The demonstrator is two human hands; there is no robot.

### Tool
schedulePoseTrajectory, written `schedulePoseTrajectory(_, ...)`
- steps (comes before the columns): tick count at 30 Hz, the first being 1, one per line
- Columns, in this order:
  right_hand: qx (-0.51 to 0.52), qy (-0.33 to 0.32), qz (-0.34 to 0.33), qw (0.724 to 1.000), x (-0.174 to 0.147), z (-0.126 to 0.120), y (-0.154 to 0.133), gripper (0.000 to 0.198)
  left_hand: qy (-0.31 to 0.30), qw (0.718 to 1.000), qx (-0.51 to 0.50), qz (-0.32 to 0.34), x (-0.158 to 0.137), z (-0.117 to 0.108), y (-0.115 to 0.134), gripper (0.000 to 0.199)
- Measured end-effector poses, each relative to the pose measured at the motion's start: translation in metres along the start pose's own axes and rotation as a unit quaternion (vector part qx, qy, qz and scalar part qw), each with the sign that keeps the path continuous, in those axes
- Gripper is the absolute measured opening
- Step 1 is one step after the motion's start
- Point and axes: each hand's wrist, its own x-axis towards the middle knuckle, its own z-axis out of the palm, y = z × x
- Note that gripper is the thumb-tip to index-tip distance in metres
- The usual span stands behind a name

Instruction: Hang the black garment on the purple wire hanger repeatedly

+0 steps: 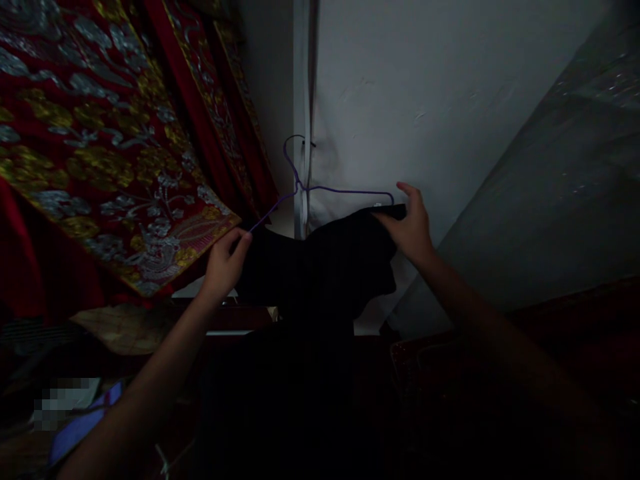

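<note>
A thin purple clothes hanger [345, 191] is held up in front of the wall, its hook at the top. Black trousers or a similar dark garment [320, 280] hang below it; the dim light hides the exact kind. My left hand [229, 260] pinches the hanger's left end together with the garment's edge. On the other side my right hand [411, 227] grips the garment's top edge between thumb and fingers, close to the hanger's right end, with the index finger raised. A small pale tag or clip shows at that edge.
Red cloth embroidered in gold and silver [125, 147] hangs at the left. A pale wall [400, 100] with a vertical pipe or trim [303, 80] stands behind. Translucent sheeting [550, 187] slopes at the right. A blue-lit flat object [85, 423] lies lower left.
</note>
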Motion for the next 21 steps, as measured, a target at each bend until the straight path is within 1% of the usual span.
schedulePoseTrajectory(1, -0.011, -0.019, -0.01, 1.0, 0.003, 0.0, 0.001, 0.062, 0.003, 1.0, -0.016, 0.0, -0.001, 0.0, 0.0, 0.025)
schedulePoseTrajectory(3, -0.024, -0.066, -0.006, 0.998, 0.009, 0.0, 0.004, 0.043, -0.007, 0.999, -0.037, 0.003, -0.003, -0.001, 0.001, 0.024)
schedulePoseTrajectory(4, -0.029, -0.083, 0.006, 0.996, 0.012, 0.0, 0.006, 0.037, -0.017, 0.999, -0.042, 0.002, -0.004, -0.001, 0.002, 0.024)
schedulePoseTrajectory(5, -0.036, -0.09, 0.021, 0.995, 0.016, 0.001, 0.008, 0.035, -0.03, 0.999, -0.045, 0.001, -0.005, -0.002, 0.002, 0.025)
schedulePoseTrajectory(6, -0.047, -0.087, 0.036, 0.994, 0.019, 0.002, 0.01, 0.038, -0.04, 0.998, -0.044, 0.0, -0.005, -0.003, 0.003, 0.025)
schedulePoseTrajectory(8, -0.068, -0.058, 0.055, 0.994, 0.026, 0.004, 0.012, 0.054, -0.051, 0.998, -0.037, 0.0, -0.006, -0.005, 0.005, 0.026)
schedulePoseTrajectory(9, -0.074, -0.043, 0.055, 0.995, 0.03, 0.005, 0.013, 0.063, -0.052, 0.998, -0.035, -0.001, -0.007, -0.006, 0.007, 0.026)
schedulePoseTrajectory(10, -0.076, -0.042, 0.051, 0.995, 0.033, 0.005, 0.013, 0.066, -0.051, 0.998, -0.035, -0.003, -0.007, -0.007, 0.009, 0.026)
schedulePoseTrajectory(11, -0.071, -0.065, 0.044, 0.994, 0.035, 0.005, 0.012, 0.063, -0.049, 0.998, -0.041, -0.008, -0.009, -0.007, 0.011, 0.026)
schedulePoseTrajectory(14, -0.055, -0.197, 0.039, 0.978, 0.038, 0.003, 0.011, 0.037, -0.045, 0.995, -0.077, -0.033, -0.014, -0.009, 0.02, 0.025)
schedulePoseTrajectory(15, -0.059, -0.218, 0.04, 0.973, 0.037, 0.002, 0.011, 0.035, -0.045, 0.994, -0.091, -0.043, -0.015, -0.009, 0.023, 0.026)
schedulePoseTrajectory(16, -0.066, -0.215, 0.039, 0.973, 0.037, 0.001, 0.011, 0.036, -0.046, 0.992, -0.103, -0.053, -0.016, -0.01, 0.025, 0.026)
schedulePoseTrajectory(19, -0.082, -0.157, 0.016, 0.984, 0.035, 0.002, 0.014, 0.048, -0.042, 0.989, -0.119, -0.07, -0.016, -0.012, 0.028, 0.026)
schedulePoseTrajectory(21, -0.073, -0.171, 0.01, 0.982, 0.037, 0.006, 0.018, 0.053, -0.039, 0.993, -0.095, -0.059, -0.014, -0.015, 0.028, 0.024)
